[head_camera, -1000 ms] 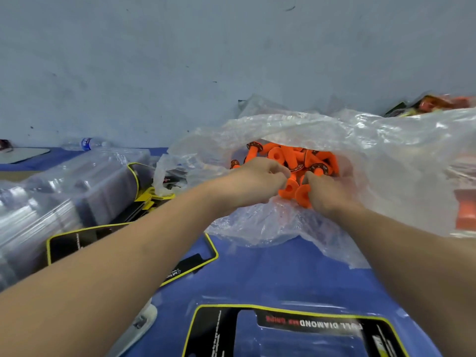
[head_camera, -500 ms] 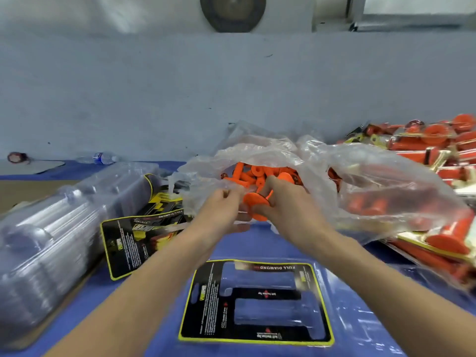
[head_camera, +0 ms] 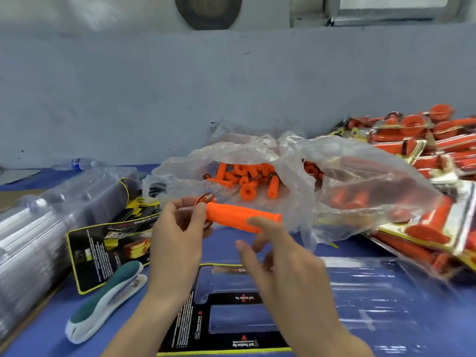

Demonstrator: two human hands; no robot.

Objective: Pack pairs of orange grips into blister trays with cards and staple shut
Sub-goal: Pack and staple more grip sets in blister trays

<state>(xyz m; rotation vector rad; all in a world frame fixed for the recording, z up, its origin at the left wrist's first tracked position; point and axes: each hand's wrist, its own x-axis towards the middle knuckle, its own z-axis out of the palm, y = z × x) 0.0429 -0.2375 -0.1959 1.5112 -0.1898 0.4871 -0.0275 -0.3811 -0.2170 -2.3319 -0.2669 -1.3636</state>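
Far to the left a bundle of clear blister trays (head_camera: 33, 235) lies wrapped in plastic along the blue table (head_camera: 41, 328), with a black, yellow-edged card (head_camera: 108, 248) poking out from beside it and a teal and white stapler (head_camera: 105, 302) lying just in front of the card. The left hand (head_camera: 177, 240) is closed around the flanged end of an orange grip (head_camera: 239, 217), thumb and fingers pinching it so the grip sticks out level to the right, above the table. Beneath the hands sits an open blister tray with its card (head_camera: 226, 318), both pockets showing blue through them. The right hand (head_camera: 283, 266) is blurred, its fingers spread loosely; the forefinger lies against the near side of the grip, and I cannot tell whether it truly grasps it. Behind the hands a clear plastic bag (head_camera: 296, 176) gapes open with loose orange grips (head_camera: 244, 179) heaped inside. Off to the right, finished packs (head_camera: 425, 155) pile up against the wall.
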